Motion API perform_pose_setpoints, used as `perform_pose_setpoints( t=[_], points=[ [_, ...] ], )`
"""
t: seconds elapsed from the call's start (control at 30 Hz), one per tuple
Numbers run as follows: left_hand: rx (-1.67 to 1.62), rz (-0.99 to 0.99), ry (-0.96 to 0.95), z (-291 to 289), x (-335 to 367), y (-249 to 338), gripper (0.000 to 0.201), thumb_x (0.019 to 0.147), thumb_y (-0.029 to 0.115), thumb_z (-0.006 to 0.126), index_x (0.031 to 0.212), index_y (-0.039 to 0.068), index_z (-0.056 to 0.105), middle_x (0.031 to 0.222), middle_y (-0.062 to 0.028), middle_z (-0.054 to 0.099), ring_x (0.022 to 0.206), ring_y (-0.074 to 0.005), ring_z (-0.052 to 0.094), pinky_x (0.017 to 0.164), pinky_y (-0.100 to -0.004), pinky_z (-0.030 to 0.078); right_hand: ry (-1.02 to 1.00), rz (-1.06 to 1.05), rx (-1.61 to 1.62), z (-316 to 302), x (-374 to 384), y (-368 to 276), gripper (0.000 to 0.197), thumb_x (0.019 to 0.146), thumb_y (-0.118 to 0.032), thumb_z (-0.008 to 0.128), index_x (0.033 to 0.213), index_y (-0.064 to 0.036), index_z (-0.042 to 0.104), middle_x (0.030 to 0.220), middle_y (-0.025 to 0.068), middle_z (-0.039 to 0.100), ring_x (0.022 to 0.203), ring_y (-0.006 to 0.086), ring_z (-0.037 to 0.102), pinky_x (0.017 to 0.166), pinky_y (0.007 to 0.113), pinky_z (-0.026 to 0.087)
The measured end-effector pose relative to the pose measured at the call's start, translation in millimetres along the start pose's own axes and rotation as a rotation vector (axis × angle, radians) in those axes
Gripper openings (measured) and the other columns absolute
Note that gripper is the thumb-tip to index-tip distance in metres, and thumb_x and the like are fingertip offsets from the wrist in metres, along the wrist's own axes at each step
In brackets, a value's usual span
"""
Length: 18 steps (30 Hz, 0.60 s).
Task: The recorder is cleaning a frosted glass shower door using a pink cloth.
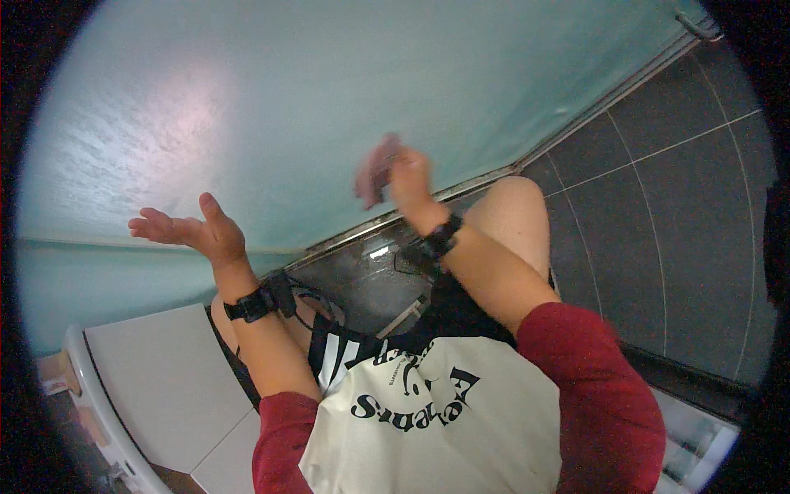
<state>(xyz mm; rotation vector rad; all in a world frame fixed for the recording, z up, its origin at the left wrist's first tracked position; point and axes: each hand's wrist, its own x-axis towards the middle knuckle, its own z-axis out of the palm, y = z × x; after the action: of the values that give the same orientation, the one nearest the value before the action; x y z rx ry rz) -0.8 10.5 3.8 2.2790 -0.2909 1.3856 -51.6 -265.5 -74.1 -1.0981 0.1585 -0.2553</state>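
Note:
A pinkish-mauve cloth (376, 173) is bunched in my right hand (410, 179), its fingers closed around it. Motion blurs both the hand and the cloth. Behind them stands a pale blue-green panel (329, 90), glossy and streaked at its left; whether the cloth touches it I cannot tell. To the left, my left hand (206, 235) is raised in front of the same panel, fingers stretched out and thumb up, holding nothing. Each wrist carries a black strap with a small device.
A metal track (362, 235) runs along the panel's lower edge. Dark grey tiles (658, 214) cover the right side, with a curved metal handle (698, 27) at the top right. A white appliance (156, 370) stands at the lower left. Between my legs shows a wet-looking dark floor (362, 280).

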Motion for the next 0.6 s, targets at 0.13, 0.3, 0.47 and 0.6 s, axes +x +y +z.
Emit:
perform_pose_setpoints(
  t=[0.13,0.3,0.47,0.6],
  points=[
    [0.004,0.01,-0.001,-0.1,1.0,-1.7,0.085,0.096,0.049,0.047,0.15,0.005,-0.001,0.156,-0.0142,-0.018,0.142,-0.0333,-0.02,0.113,-0.0557,-0.008,-0.394,0.138,0.037,57.4,-15.2,22.9,0.028,0.096,-0.013,0.048,0.077,0.0003,0.063,0.067,0.0056,0.065,0.06,0.0175,0.061,0.057,0.034,0.05],
    [-0.026,0.013,-0.005,5.2,0.9,0.6,0.084,0.096,0.047,0.048,0.15,0.006,-0.001,0.156,-0.0145,-0.018,0.142,-0.0336,-0.021,0.113,-0.0557,-0.008,-0.375,-0.148,-0.338,82.8,-15.1,39.0,0.028,0.096,-0.012,0.048,0.078,0.0016,0.063,0.069,0.0068,0.064,0.065,0.0155,0.061,0.061,0.033,0.051],
    [-0.069,0.102,0.019,4.5,3.2,-5.0,0.084,0.095,0.045,0.051,0.151,0.008,0.0,0.156,-0.0135,-0.017,0.143,-0.034,-0.02,0.113,-0.056,-0.008,-0.192,-0.008,-0.284,12.2,3.2,16.6,0.026,0.092,-0.011,0.051,0.071,-0.0003,0.062,0.067,0.0081,0.064,0.064,0.0135,0.059,0.057,0.032,0.048],
    [-0.116,0.002,0.062,10.1,4.3,9.6,0.084,0.095,0.045,0.051,0.151,0.008,0.0,0.156,-0.0131,-0.017,0.143,-0.0326,-0.018,0.113,-0.0554,-0.007,0.158,-0.195,-0.517,-106.9,24.6,-27.0,0.022,0.095,-0.022,0.05,0.087,-0.0049,0.061,0.078,0.0024,0.061,0.071,0.0133,0.054,0.063,0.03,0.045]
  ],
)
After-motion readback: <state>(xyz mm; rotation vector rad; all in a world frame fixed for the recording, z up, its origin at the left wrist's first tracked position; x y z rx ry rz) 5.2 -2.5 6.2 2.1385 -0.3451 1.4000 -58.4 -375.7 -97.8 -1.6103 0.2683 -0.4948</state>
